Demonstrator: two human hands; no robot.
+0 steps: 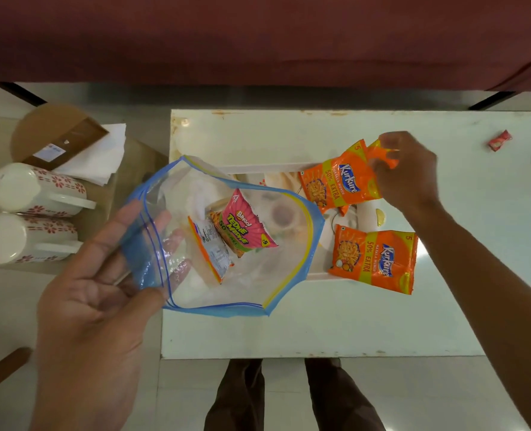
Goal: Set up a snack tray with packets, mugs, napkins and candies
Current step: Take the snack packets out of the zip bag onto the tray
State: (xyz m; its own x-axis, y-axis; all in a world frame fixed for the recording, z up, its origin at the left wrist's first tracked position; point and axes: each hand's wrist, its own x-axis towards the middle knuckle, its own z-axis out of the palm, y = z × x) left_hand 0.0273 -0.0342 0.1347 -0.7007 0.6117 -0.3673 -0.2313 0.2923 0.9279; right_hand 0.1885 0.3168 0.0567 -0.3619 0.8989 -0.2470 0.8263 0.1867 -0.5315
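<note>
My left hand (102, 293) holds open a clear zip bag (233, 293) with a blue and yellow rim above a white tray (267, 168). Inside the bag lie a pink Bingo packet (245, 227) and a second packet (209, 247) turned on its back. My right hand (410, 172) pinches the top edge of an orange Kurkure packet (339, 178) over the tray's far right part. Another orange Kurkure packet (374, 258) lies on the tray's near right corner. A red candy (500, 140) sits far right on the white table (320, 331).
To the left, on a lower surface, two white mugs with red flowers (37, 189) (24, 239) lie on their sides next to a stack of white napkins (102, 154) and a brown holder (59, 135). A maroon sofa (258, 35) runs behind the table. My legs stand at the near edge.
</note>
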